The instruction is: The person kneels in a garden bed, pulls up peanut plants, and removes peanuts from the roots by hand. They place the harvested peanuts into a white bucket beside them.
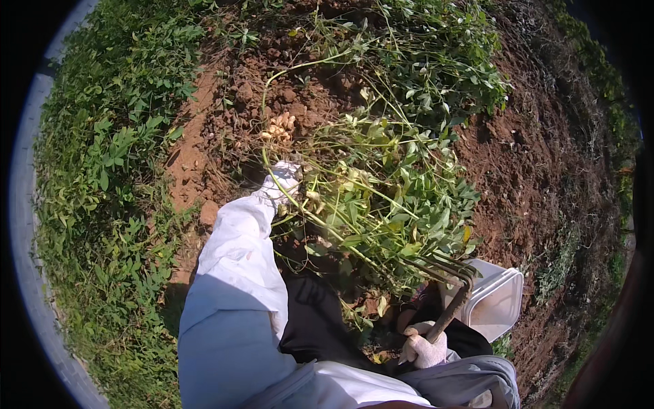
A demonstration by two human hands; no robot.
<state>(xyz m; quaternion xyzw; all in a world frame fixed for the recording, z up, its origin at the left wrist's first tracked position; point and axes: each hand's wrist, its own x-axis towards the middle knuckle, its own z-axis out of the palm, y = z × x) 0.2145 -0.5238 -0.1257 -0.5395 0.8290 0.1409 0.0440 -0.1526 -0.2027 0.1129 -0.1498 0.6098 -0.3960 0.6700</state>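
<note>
My left hand (286,179), in a white glove, reaches forward to the base of an uprooted peanut plant (378,199); stems cover part of it, and its fingers are too hidden to read. Just beyond lies a cluster of pale peanut pods (279,127) on the red soil. The leafy stems spread to the right of this hand. Near my lap at lower right, my right hand (428,350), also gloved, is shut around the wooden handle of a hand fork (452,307). The metal tines of the tool lie against the leaves.
A white plastic bucket (493,301) lies on its side beyond my right hand. Dense green plants (117,204) stand along the left, with a paved path (25,168) past them. More vines (434,61) lie at the top. Bare red soil (511,174) runs along the right.
</note>
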